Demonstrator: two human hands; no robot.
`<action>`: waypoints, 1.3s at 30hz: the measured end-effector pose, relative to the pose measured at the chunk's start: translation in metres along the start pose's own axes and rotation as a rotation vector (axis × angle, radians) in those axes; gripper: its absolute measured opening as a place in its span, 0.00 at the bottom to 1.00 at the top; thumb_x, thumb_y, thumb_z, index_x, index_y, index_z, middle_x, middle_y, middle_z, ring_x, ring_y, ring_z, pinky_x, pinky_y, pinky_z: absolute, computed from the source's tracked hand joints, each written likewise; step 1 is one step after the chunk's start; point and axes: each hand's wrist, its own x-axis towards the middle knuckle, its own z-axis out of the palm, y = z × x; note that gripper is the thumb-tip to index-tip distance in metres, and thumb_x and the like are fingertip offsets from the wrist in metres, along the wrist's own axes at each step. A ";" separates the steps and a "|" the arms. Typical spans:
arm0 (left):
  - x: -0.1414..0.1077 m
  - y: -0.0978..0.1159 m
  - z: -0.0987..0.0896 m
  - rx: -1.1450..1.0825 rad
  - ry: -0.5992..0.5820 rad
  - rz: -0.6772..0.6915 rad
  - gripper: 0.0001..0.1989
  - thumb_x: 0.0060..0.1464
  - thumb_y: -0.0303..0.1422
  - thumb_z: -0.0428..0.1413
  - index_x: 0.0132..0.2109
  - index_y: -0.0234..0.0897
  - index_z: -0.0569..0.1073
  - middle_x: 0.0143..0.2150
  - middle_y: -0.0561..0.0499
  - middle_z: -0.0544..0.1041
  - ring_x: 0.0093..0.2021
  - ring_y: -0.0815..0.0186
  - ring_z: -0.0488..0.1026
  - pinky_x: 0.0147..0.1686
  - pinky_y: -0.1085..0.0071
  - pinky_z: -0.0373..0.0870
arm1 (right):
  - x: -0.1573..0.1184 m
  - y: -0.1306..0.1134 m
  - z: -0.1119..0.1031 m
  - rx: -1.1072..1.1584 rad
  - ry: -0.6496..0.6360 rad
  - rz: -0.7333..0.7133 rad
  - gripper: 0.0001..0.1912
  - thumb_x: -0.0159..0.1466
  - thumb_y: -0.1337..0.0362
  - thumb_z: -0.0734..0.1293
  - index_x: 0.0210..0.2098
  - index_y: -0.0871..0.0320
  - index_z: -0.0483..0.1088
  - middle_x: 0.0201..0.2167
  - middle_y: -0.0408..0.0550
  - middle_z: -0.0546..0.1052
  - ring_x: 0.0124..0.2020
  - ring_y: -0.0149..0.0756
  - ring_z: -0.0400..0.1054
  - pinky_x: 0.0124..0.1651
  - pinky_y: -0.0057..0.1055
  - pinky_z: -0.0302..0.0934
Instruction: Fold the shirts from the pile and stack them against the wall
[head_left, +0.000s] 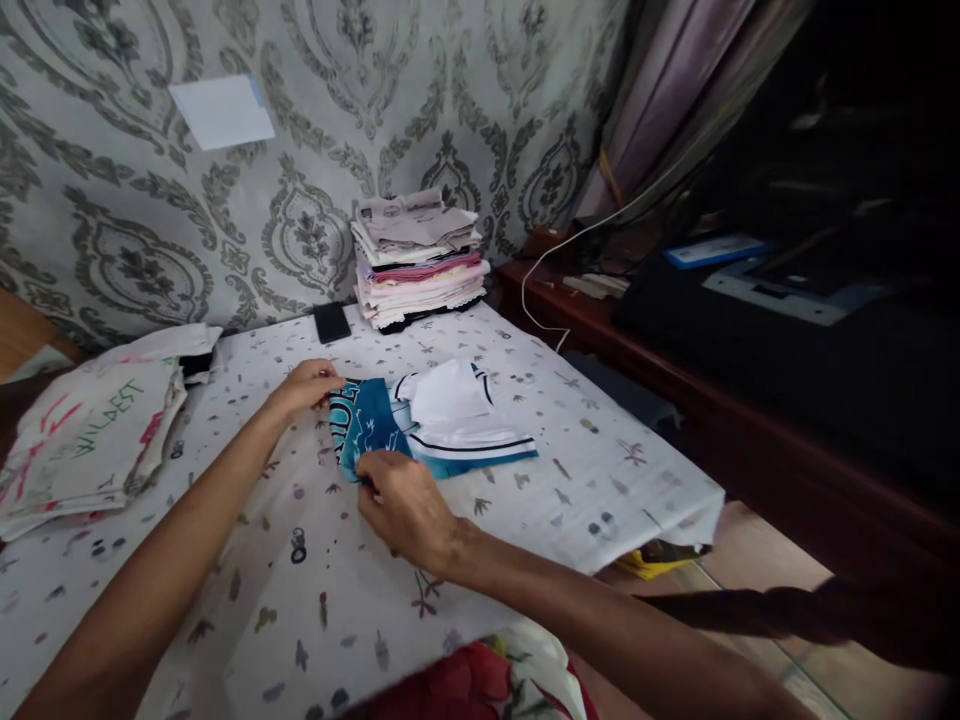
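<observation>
A blue and white T-shirt (373, 425) with large dark lettering lies partly folded on the patterned cloth. Its white side, edged with black stripes, faces up on the right. My left hand (306, 385) pinches the far left corner of the shirt. Closer to me, my right hand (409, 505) grips the near left edge, with the fingers closed on the fabric. The fingertips of that hand are partly hidden behind its knuckles.
A stack of folded clothes (420, 265) stands by the wall, beside a black phone (331, 322). At left lies a pile of printed cloth (90, 440). A white cable (526, 290) drops from the dark wooden desk (750, 440) on the right.
</observation>
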 end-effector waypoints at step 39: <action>0.051 0.055 0.116 0.578 -0.030 0.503 0.08 0.57 0.33 0.57 0.45 0.39 0.74 0.42 0.45 0.77 0.47 0.53 0.72 0.48 0.61 0.67 | -0.063 0.106 -0.060 -0.365 0.238 -0.126 0.09 0.69 0.66 0.62 0.42 0.58 0.74 0.48 0.57 0.75 0.49 0.50 0.66 0.49 0.47 0.64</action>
